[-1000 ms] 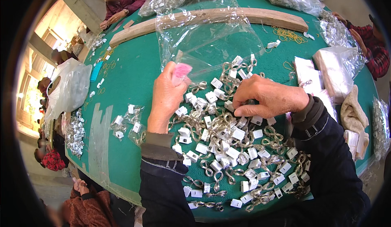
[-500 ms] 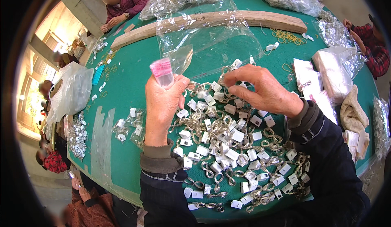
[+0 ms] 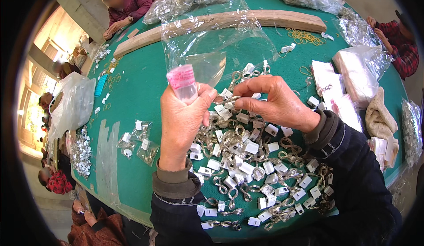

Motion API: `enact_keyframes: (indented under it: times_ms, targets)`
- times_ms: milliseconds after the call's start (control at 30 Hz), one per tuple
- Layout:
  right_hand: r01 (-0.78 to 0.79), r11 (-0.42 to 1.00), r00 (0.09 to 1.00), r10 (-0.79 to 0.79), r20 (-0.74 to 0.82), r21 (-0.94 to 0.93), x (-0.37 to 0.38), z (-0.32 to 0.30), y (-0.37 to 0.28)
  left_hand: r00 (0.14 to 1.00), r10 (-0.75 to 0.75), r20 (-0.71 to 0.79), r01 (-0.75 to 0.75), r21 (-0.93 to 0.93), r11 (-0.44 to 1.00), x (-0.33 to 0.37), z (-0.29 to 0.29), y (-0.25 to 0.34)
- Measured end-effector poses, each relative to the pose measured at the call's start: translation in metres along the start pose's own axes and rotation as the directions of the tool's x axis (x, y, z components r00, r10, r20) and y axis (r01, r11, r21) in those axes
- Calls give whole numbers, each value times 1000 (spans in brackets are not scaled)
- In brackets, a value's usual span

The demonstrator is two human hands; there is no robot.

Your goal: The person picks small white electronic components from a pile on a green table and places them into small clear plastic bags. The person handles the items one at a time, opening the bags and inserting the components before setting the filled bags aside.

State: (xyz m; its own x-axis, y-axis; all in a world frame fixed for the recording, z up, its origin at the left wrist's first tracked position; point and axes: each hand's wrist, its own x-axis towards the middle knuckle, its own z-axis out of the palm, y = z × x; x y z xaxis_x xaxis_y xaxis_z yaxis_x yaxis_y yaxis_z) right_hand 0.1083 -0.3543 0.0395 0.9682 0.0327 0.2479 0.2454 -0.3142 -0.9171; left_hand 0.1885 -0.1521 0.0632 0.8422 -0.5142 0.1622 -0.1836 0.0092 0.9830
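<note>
A stack of small clear plastic bags with pink print [image 3: 182, 79] sticks up out of my left hand [image 3: 181, 118], which is closed round it. My right hand [image 3: 276, 102] pinches a thin coiled wire [image 3: 227, 96] beside the left thumb. Below both hands spreads a pile of small white plastic boxes [image 3: 251, 147], each apparently with a twisted bundle of thin wire. A large clear plastic bag [image 3: 221, 38] lies flat just beyond my hands. A few boxes packed in small clear bags [image 3: 145, 145] lie left of my left wrist.
A long wooden bar [image 3: 291, 19] crosses the far part of the green table [image 3: 132, 91]. Yellow rubber bands [image 3: 306, 37] lie near its right end. Stacked clear bags [image 3: 356, 76] and a beige cloth [image 3: 380, 113] are at right. Co-workers sit around the table.
My right hand has come down and closed its fingertips on a coiled wire, drawing it near the left thumb. The left hand still grips the small bags.
</note>
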Motion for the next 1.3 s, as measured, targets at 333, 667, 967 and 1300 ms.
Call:
enact_keyframes:
  times_ms: [333,667,967,1300]
  targets:
    - [4,1000,983,-4,-183,-2,5,-1,11,928,-45,-369,163,296,941,13,-80,-23]
    - [338,825,939,-330,100,-453,2,0,17,978,-172,-120,210,578,789,16,-82,-46]
    - [323,697,946,-249,206,-640,4,-10,21,990,-129,-50,138,416,899,9,-58,-23]
    - [344,656,939,-262,225,-672,1,-4,24,970,-181,159,-12,782,623,3,-31,-30]
